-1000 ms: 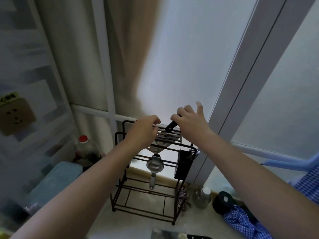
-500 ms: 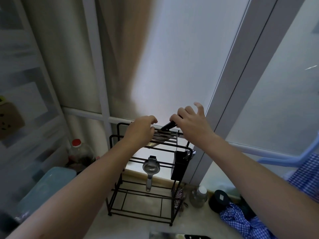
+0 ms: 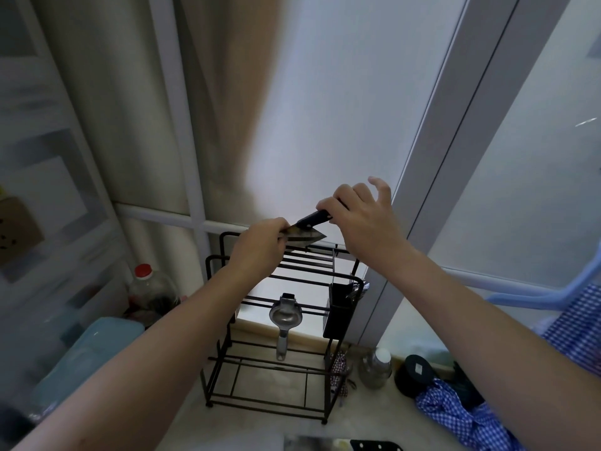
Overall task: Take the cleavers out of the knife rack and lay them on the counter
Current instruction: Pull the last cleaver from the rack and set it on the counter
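The black knife rack (image 3: 279, 320) stands on the bench (image 3: 260, 428). Above its top, at twelve o'clock, is a cleaver (image 3: 304, 235). It looks heavy, stiff and sharp, so the handle is the safe place to hold. The right hand (image 3: 361, 222) is closed round the black handle. The left hand (image 3: 260, 247) pinches the flat blade at nine o'clock

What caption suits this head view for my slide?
Both hands lift a cleaver clear of the black knife rack.
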